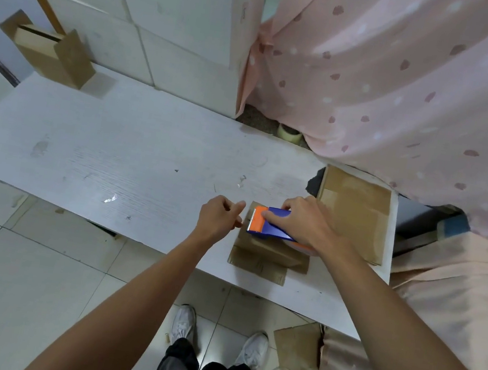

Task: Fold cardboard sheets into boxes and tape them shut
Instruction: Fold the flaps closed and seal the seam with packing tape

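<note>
Right hand (303,223) grips one dispenser (268,225) atop one box (270,253)

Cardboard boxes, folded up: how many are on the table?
2. An open box stands at the table's far left corner; the second box lies near the front edge, under the tape dispenser that the right hand grips. Flat sheets beside it are uncounted.

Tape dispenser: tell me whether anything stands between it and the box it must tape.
Nothing visible does. The right hand holds the tape dispenser directly over the box; the left hand is beside the box's left edge, not under the dispenser.
</note>
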